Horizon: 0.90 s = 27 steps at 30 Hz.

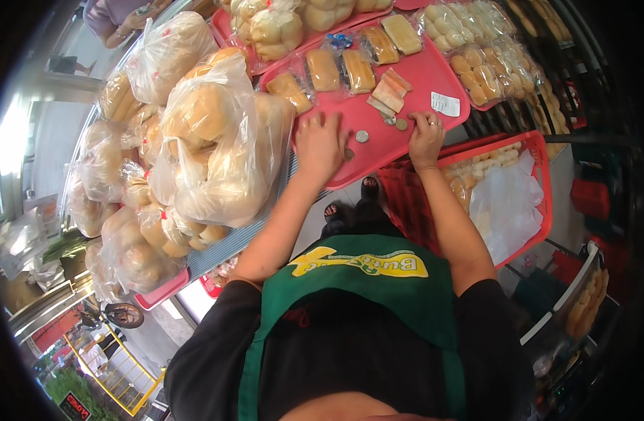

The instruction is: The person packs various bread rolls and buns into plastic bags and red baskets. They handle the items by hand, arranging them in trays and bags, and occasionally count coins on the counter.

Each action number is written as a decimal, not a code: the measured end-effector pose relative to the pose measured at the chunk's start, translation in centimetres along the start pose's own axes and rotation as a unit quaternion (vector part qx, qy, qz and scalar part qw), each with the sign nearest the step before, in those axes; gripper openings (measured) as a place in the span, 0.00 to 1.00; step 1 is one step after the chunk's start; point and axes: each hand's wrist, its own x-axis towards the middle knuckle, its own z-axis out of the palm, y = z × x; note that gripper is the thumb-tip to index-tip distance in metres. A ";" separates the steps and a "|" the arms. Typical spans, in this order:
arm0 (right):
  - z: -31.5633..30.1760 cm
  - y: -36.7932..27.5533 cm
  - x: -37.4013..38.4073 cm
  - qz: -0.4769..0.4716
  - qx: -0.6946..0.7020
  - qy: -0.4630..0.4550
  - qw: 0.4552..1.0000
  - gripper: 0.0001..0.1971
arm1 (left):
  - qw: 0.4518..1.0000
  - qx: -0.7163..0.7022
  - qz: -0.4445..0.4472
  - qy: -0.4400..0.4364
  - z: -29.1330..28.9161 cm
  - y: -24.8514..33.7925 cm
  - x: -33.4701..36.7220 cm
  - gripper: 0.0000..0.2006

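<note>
My left hand lies on the near left part of a pink-red tray, fingers apart, thumb beside a brownish coin. Next to it is a silver coin. My right hand, with a ring on one finger, rests at the tray's near right edge, fingers bent but apart. Just left of it lies another coin. Folded orange-brown banknotes lie mid-tray above more coins. Toward the right edge sits a white paper slip. Wrapped small loaves line the far side of the tray.
Large clear bags of bread rolls are heaped at my left. Beyond are another tray of bagged buns and packed rolls. A red crate with bread and plastic sheeting stands at my right. Another person's hand shows far left.
</note>
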 end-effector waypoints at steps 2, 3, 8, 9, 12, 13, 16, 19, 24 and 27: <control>0.0 0.1 0.0 -0.004 0.012 0.007 1.000 0.12 | 0.997 -0.031 0.021 0.074 -1.5 0.3 3.7 0.15; 0.0 0.2 0.0 -0.012 0.017 0.008 1.000 0.12 | 0.992 -0.020 0.040 0.120 -2.0 0.5 5.8 0.14; -0.2 0.2 0.1 -0.004 0.036 -0.004 0.999 0.12 | 0.975 0.135 0.045 0.170 -1.0 0.9 17.1 0.13; -0.3 0.1 0.1 -0.002 0.040 -0.005 0.999 0.12 | 0.975 0.189 0.009 0.117 -0.5 1.0 18.2 0.13; -0.6 0.1 0.3 0.004 0.051 -0.020 0.999 0.12 | 0.995 0.065 -0.057 0.058 -0.6 1.1 20.1 0.12; -0.6 0.1 0.3 0.009 0.056 -0.016 0.998 0.12 | 0.987 -0.013 -0.072 0.143 -0.9 1.3 20.4 0.10; -0.6 0.1 0.0 0.014 0.071 -0.027 0.997 0.13 | 0.919 -0.370 -0.071 0.118 -2.4 2.1 19.7 0.07; -0.4 0.0 -0.1 0.021 0.069 -0.034 0.997 0.12 | 0.876 -0.475 -0.040 0.074 -2.5 3.9 18.6 0.05; -1.6 -0.4 0.8 0.036 0.094 -0.063 0.993 0.13 | 0.772 -0.627 -0.102 0.009 0.0 6.5 15.6 0.05; -3.9 -1.0 1.5 0.048 0.223 0.006 0.974 0.17 | 0.820 -0.568 -0.060 -0.015 0.6 7.5 13.7 0.06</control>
